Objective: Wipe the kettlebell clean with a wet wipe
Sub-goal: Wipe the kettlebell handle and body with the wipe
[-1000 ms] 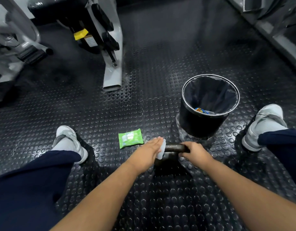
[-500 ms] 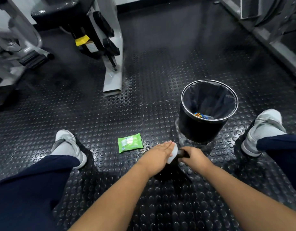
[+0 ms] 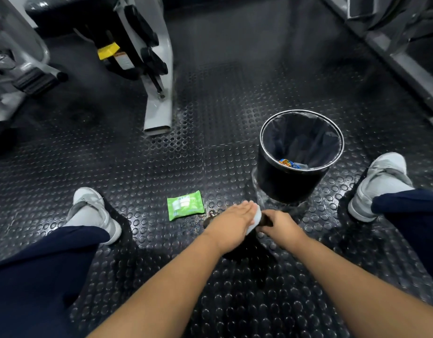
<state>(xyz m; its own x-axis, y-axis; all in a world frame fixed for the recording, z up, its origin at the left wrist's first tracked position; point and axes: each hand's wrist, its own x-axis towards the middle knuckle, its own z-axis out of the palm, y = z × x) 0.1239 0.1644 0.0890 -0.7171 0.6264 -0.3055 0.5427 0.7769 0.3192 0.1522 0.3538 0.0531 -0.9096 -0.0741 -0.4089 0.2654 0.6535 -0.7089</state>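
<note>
A dark kettlebell stands on the studded rubber floor between my feet, mostly hidden under my hands. My left hand lies over it with straight fingers and presses a white wet wipe against the handle. My right hand grips the right end of the dark handle, fingers curled round it. The two hands nearly touch at the wipe.
A green pack of wipes lies on the floor just left of my hands. A black bin with a liner and a coloured wrapper inside stands behind the kettlebell. Grey shoes flank it. Gym machine frames stand further back.
My left hand with the wipe has slid right along the handle toward my right hand, covering more of it. The view has tilted up slightly. My right hand keeps its grip.
</note>
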